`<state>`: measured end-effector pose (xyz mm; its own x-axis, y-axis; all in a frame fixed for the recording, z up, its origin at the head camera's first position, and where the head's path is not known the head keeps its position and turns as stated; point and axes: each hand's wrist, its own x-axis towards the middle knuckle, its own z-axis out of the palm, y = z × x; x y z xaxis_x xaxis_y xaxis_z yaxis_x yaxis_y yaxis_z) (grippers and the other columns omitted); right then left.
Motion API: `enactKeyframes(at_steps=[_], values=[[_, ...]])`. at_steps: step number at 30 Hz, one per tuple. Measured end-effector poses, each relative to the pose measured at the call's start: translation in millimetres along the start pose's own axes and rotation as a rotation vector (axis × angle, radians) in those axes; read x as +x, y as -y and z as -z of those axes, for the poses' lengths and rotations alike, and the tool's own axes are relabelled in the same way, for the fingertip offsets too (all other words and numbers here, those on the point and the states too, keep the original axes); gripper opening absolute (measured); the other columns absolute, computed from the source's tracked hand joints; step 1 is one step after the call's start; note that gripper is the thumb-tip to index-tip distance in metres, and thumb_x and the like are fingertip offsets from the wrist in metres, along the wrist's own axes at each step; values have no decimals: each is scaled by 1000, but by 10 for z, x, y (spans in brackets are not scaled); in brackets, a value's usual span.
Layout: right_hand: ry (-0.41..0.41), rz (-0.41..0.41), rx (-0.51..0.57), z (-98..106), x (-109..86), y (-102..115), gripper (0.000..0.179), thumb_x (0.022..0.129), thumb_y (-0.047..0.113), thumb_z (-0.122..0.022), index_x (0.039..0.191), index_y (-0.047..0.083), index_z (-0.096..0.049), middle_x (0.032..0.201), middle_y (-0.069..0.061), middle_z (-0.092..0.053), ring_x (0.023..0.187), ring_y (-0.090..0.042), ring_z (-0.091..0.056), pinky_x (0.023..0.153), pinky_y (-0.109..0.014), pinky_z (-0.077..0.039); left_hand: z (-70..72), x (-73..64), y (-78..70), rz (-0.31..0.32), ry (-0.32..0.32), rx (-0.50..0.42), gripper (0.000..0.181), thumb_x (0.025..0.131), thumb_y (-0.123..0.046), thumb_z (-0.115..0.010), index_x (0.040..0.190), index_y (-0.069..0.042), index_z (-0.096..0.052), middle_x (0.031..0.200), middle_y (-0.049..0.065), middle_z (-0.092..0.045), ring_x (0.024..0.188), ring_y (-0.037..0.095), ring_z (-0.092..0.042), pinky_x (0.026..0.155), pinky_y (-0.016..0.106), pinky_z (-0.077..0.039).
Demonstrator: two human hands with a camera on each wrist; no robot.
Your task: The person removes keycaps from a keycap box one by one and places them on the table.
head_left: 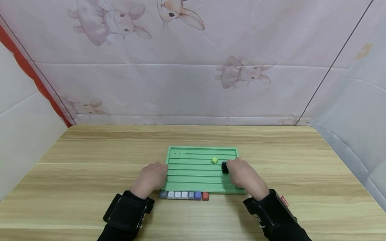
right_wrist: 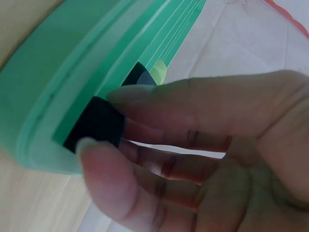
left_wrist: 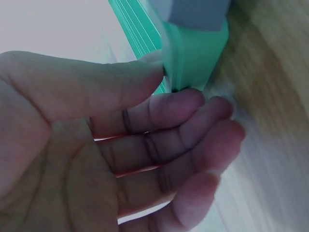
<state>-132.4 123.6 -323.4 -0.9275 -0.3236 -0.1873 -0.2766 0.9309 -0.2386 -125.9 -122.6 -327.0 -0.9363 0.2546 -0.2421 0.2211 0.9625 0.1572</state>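
A green ridged tray [head_left: 193, 170] lies on the wooden table. My left hand [head_left: 153, 176] grips its left edge. In the left wrist view the thumb presses the tray's side [left_wrist: 193, 58] and a curled forefinger touches it from below; the other fingers curl loosely. At the tray's right side, my right hand [head_left: 245, 175] pinches a black keycap [right_wrist: 96, 123] between thumb and a fingertip. Another black keycap [right_wrist: 138, 76] sits just beyond the thumb, partly hidden. A yellow-green keycap [head_left: 214, 160] rests on the tray, left of and behind the black ones.
Along the tray's front edge runs a row of keycaps: dark grey, several pale ones, a blue one [head_left: 198, 195] and a red one [head_left: 205, 196] at its right end. Table surface [head_left: 90, 160] extends around the tray. Behind it hangs a rabbit-print cloth [head_left: 169, 90].
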Motion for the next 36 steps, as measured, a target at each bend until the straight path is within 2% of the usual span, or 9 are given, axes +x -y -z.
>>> enactKeyframes(at_steps=[17, 36], values=[[16, -2, 10, 14, -17, 8, 16, 80, -14, -46, 80, -1, -55, 65, -8, -41, 55, -18, -37, 47, -26, -30, 9, -4, 5, 12, 29, -11, 10, 84, -4, -56, 75, -2, -56, 60, 6, -47, 52, 18, -41, 45, 26, -33], [-13, -10, -5, 7, -9, -25, 16, 81, -13, -44, 81, -2, -56, 66, -9, -45, 54, -17, -38, 47, -26, -32, 2, -5, -4, 28, 29, -14, 12, 84, -3, -55, 72, -2, -54, 59, 6, -46, 51, 17, -41, 44, 25, -32]])
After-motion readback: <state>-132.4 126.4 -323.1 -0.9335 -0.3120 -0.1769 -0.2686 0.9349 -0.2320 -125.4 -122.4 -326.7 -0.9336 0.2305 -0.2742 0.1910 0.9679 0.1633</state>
